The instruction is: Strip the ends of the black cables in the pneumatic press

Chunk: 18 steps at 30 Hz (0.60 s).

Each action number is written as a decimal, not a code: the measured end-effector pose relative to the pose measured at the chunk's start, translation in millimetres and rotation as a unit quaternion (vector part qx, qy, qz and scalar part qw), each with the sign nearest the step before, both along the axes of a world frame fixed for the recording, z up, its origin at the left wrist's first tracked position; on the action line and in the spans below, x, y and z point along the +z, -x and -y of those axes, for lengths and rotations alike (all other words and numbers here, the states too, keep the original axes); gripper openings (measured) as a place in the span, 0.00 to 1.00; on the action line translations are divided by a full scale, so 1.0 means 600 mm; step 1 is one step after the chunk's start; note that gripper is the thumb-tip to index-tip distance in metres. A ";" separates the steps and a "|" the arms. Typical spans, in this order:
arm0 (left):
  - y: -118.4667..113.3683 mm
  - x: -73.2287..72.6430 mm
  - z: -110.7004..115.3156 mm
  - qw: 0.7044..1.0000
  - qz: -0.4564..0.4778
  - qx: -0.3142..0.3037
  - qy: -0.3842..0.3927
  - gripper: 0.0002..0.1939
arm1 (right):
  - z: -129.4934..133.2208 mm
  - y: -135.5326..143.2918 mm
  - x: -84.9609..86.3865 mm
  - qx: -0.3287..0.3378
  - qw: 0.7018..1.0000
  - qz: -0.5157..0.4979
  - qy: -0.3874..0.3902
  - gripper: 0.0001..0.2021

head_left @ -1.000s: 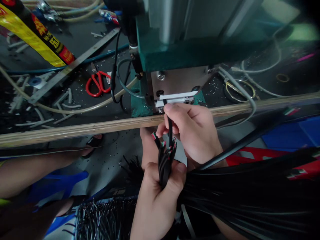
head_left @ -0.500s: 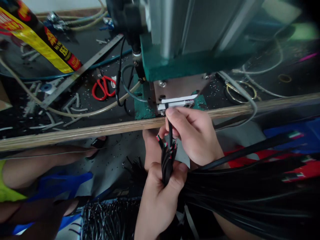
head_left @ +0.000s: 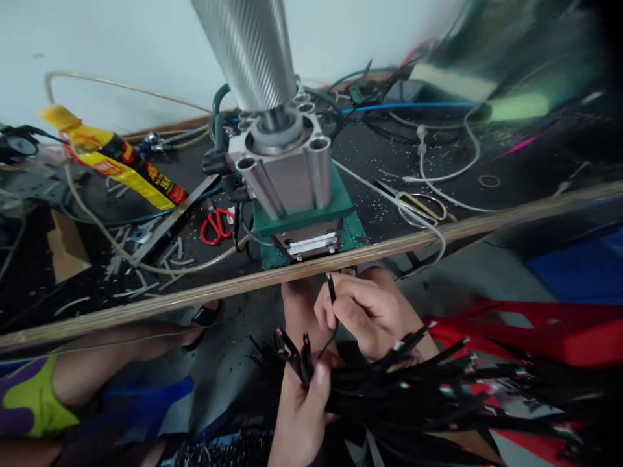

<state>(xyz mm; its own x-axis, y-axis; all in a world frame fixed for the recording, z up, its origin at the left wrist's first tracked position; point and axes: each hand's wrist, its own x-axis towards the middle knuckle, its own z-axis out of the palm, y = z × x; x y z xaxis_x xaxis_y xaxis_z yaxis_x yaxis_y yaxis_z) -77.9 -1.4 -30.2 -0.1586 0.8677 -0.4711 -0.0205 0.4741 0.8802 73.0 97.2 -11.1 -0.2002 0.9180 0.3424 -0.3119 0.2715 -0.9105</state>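
Below the bench edge, my right hand [head_left: 367, 311] pinches a single black cable [head_left: 331, 288] whose short end points up, with small coloured wire tips showing. My left hand [head_left: 304, 408] is closed around a bunch of black cables [head_left: 298, 360], lower and to the left of my right hand. Many more black cables [head_left: 413, 395] spread rightward from there, several with red, white and green tips. Just above my right hand stands a press with a metal cylinder [head_left: 296, 175] and green plates. A white strip [head_left: 314, 244] lies across its lower front, apart from both hands.
Red-handled scissors [head_left: 217, 226], a yellow and black bottle [head_left: 121, 159], a metal ruler [head_left: 170, 224] and tube scraps lie left on the bench. Gold-handled scissors [head_left: 421, 206] lie right. The wooden bench edge [head_left: 233, 287] crosses the view. Another person's leg [head_left: 117, 373] is lower left.
My right hand has drawn back from the press with a cable, whose tip now shows coloured wires. The view has shifted, showing more of the press and wall.
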 end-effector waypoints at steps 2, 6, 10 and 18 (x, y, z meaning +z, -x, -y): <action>-0.001 0.006 -0.002 1.000 0.023 -0.005 0.014 0.42 | 0.004 0.007 -0.001 -0.024 0.998 -0.056 0.018 0.18; -0.008 0.010 -0.002 0.999 0.029 0.030 0.019 0.41 | 0.005 0.000 -0.003 0.040 0.992 -0.118 0.034 0.25; -0.016 0.009 0.000 0.998 0.022 0.053 0.028 0.34 | 0.003 -0.029 -0.016 0.226 0.963 -0.137 0.047 0.29; -0.019 0.001 -0.002 0.997 0.036 0.074 0.010 0.39 | -0.028 -0.026 -0.040 0.172 0.985 -0.011 0.018 0.12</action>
